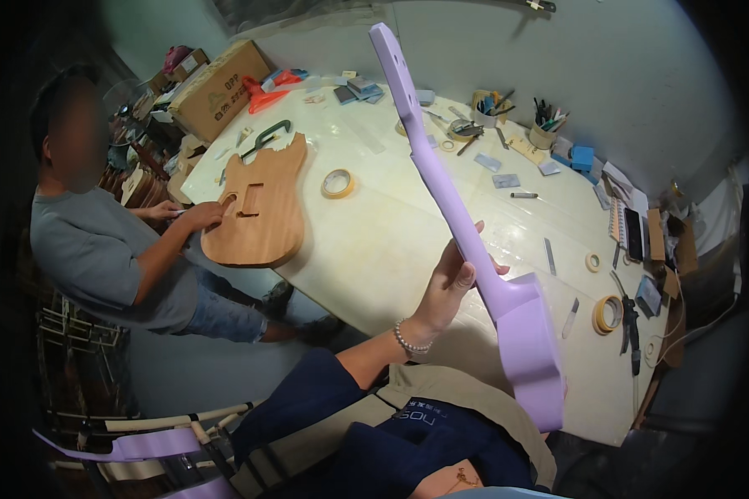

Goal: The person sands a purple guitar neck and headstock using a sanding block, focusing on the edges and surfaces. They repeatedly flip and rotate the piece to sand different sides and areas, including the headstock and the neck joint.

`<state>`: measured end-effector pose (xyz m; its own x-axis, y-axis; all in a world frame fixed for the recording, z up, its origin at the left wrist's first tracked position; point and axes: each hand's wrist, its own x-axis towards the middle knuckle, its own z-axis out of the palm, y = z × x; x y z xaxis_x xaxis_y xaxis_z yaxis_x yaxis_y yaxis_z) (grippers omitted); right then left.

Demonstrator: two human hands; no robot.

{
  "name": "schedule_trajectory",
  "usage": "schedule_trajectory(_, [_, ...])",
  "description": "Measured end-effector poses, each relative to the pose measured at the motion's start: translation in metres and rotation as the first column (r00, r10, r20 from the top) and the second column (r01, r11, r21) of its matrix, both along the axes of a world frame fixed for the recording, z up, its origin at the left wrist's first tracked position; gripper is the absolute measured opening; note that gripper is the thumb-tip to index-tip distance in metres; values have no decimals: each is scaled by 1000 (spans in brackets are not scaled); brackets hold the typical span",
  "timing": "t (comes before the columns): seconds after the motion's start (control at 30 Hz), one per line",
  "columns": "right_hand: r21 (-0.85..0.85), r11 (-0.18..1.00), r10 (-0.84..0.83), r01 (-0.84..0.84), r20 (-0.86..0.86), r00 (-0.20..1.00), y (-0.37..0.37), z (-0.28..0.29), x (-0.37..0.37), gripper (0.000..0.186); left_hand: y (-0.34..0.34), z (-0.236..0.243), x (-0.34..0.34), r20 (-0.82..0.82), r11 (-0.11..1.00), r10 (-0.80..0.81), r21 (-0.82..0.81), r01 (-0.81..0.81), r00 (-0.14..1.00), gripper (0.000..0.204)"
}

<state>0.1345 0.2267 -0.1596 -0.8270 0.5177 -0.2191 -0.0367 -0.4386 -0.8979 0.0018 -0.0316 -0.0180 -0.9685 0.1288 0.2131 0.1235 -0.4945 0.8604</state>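
Observation:
My left hand (449, 291) is closed round the neck of a plain lilac ukulele (531, 341), near where the neck joins the body. The ukulele is tilted, with its headstock up at the far side and its body low and close to me on the right. Its side and back face me, and no strings show. The thumb lies on the near side of the neck, with fingertips showing beyond it. A beaded bracelet circles my left wrist. My right hand does not show; the ukulele's body may hide it.
On the left, a person in a grey shirt handles a wooden electric guitar body (258, 208) at the edge of the pale table (366, 249). Tape rolls (339, 184), a clamp (266, 137), a pen cup (543, 133) and a cutter (571, 318) lie about. More lilac instruments (154, 445) rest on a rack behind.

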Motion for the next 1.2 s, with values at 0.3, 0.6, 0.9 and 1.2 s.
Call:
schedule_trajectory(0.3, [-51, 999, 14, -13, 15, 1000, -2, -11, -5, 50, -10, 0, -4, -152, 988, -106, 94, 121, 983, 67])
schedule_trajectory(0.6, [-81, 997, 21, -19, 27, 999, -8, -17, -10, 49, -11, 18, -6, -218, 961, -268, 9, 276, 939, 115])
schedule_trajectory(0.9, [-118, 992, 34, -33, 5, 999, -12, -16, -20, 47, -7, 14, -15, -320, 902, -306, 203, 381, 896, 47])
schedule_trajectory(1.2, [-127, 992, -14, 17, 29, 999, -2, -21, -10, 46, -6, 25, -36, -592, 604, -380, 423, 675, 711, 46])
